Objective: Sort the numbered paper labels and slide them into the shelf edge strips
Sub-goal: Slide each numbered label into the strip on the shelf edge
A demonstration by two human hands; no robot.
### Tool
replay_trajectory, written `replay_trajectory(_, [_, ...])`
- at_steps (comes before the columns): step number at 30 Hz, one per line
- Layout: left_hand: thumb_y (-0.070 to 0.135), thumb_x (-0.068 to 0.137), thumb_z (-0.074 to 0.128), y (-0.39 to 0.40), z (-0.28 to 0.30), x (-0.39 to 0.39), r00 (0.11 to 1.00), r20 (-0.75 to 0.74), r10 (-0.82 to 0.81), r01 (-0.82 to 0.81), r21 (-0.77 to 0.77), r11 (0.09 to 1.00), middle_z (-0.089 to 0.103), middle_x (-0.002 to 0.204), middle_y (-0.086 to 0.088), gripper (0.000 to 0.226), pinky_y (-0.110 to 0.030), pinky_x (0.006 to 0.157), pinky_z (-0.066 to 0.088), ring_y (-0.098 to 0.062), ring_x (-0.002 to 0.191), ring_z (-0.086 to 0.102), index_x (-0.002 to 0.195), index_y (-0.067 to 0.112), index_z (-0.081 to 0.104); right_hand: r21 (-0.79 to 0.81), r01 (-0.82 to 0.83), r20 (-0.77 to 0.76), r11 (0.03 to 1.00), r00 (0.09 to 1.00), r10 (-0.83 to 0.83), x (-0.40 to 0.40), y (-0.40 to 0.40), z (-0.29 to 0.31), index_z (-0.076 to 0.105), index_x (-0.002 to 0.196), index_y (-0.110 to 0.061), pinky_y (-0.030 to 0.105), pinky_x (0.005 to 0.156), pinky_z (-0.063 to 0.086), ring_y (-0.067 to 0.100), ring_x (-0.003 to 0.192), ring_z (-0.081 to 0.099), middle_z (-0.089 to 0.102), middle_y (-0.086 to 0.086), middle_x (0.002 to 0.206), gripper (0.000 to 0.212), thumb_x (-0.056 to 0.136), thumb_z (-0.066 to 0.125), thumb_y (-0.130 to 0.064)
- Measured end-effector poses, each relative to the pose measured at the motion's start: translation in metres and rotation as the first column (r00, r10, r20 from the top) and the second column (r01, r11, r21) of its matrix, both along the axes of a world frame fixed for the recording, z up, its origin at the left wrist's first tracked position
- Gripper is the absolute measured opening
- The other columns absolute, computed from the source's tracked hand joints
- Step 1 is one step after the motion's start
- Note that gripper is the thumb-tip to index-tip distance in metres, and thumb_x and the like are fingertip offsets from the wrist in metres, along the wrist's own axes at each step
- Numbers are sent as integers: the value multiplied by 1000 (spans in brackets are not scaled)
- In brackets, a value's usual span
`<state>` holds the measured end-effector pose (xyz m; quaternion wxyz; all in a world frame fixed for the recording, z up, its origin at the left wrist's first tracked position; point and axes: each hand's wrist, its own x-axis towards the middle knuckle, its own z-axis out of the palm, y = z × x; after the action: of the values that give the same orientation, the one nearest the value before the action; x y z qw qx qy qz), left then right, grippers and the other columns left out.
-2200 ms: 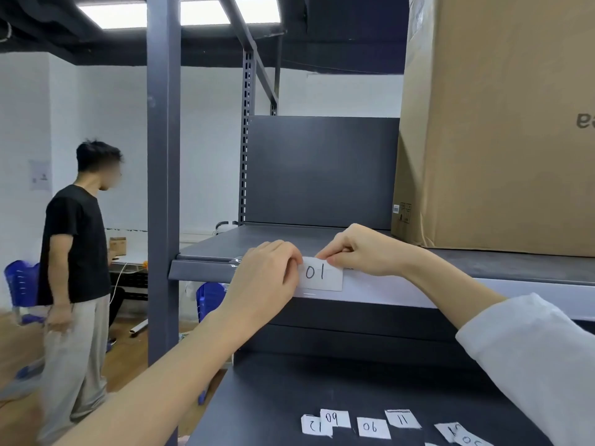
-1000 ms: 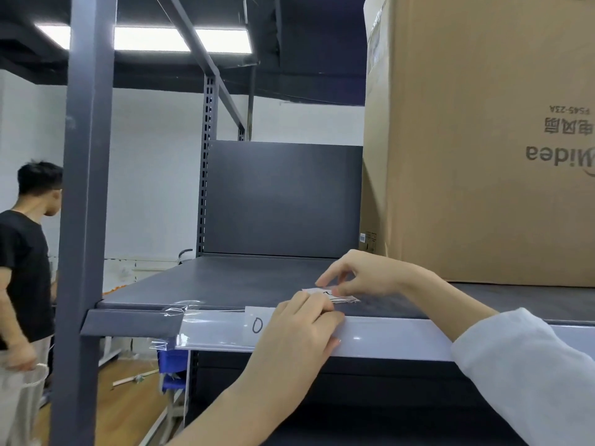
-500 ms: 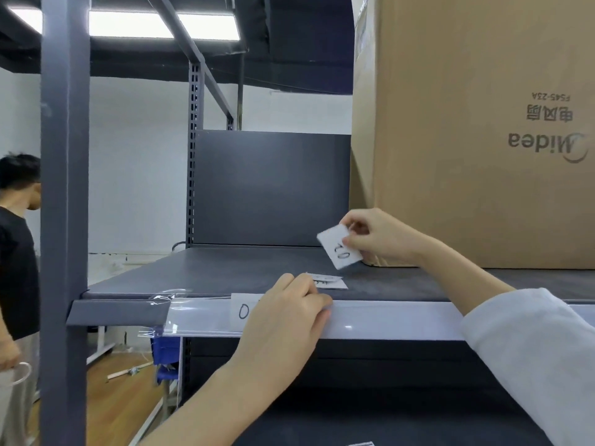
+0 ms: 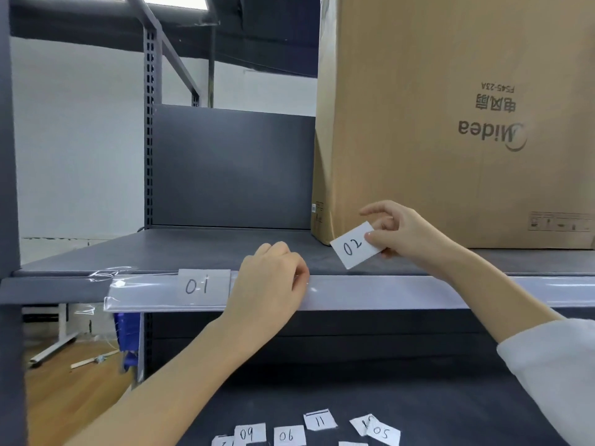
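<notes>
Since half a second ago, the "02" label [image 4: 355, 245] has come down from in front of the cardboard box [image 4: 450, 123] to just above the front of the upper shelf [image 4: 193, 249], and the left hand [image 4: 269, 289] has shifted right, so that the "01" label [image 4: 203, 286], previously half covered, now reads in full inside the shelf edge strip [image 4: 386, 292]. The right hand [image 4: 399, 231] pinches the "02" label by its right end between thumb and fingers, grip clamped on the paper, card tilted and clear of the shelf, forearm reaching in from the lower right; this appears intended to present the free end to the strip. The left hand rests on the strip just right of "01", fingers curled over its top edge, probably to steady or open the channel. Remaining labels, among them "09" [image 4: 249, 433], "06" [image 4: 288, 435], "11" [image 4: 319, 420] and "05" [image 4: 383, 432], lie loose on the lower shelf [image 4: 418, 397].
</notes>
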<state>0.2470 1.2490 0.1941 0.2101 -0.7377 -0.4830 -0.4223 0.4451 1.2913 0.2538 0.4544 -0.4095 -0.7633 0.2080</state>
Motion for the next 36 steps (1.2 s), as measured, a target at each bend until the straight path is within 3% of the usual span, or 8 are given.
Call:
replay_trajectory(3, [28,94,47,3,1,6,1000,-16,16,-17,-46,999,41,89,11,18,-22,76,24,-8,90,37,97,24,64,-3,-13,-45,1000,999,13,0,-2,-8,64,98,-18,12,51,50,5,71,58,52,-1,70,24,87,51,-1])
replay_trajectory(9, [16,90,54,3,5,11,996,55,-71,76,-95,993,50,83,7,13,-21,74,34,-13,86,46,79,15,61,33,3,-48,999,999,-1,4,-1,-17,66,77,-20,15,59,44,-3,53,53,61,-7,66,13,85,61,-11])
replay_trajectory(13, [14,90,56,3,5,11,990,83,-117,127,-127,984,45,75,10,17,-18,68,32,-12,82,44,74,19,53,39,-14,15,999,1000,13,12,-1,-20,67,79,-18,30,67,41,-3,56,55,64,-3,70,10,84,62,-12])
replay_trajectory(17, [15,89,57,4,3,10,985,112,-130,145,-130,981,44,74,15,16,-10,65,33,-5,75,43,74,20,53,54,-36,72,998,997,32,18,-4,-20,67,78,-18,7,57,43,-6,54,52,60,-3,68,11,85,61,-10])
replay_trajectory(21, [14,88,58,4,3,11,985,128,-120,135,-118,984,44,72,15,17,-5,65,34,0,72,43,73,20,53,87,0,148,996,989,-13,26,-6,-23,67,73,-20,16,55,40,2,59,52,62,-5,67,14,84,62,-13])
replay_trajectory(25, [14,87,60,4,2,12,985,133,-111,128,-127,984,44,71,14,21,-5,64,34,0,71,43,70,22,52,138,13,208,990,977,-42,28,-11,-25,69,70,-21,5,56,40,-6,56,53,65,-8,67,16,82,64,-11])
replay_trajectory(30, [13,87,61,2,2,13,982,154,-108,130,-136,982,45,71,13,24,-2,65,33,-1,69,44,68,24,51,134,25,276,991,959,-62,27,-16,-25,71,73,-14,35,79,50,25,83,62,71,8,87,12,82,63,-11])
replay_trajectory(36, [13,87,60,1,-3,15,991,122,-63,72,-66,995,48,74,11,13,-22,74,38,-11,79,46,74,16,61,79,0,453,997,891,-36,26,-22,-8,69,70,-15,37,82,48,28,91,61,68,7,92,14,82,62,-12])
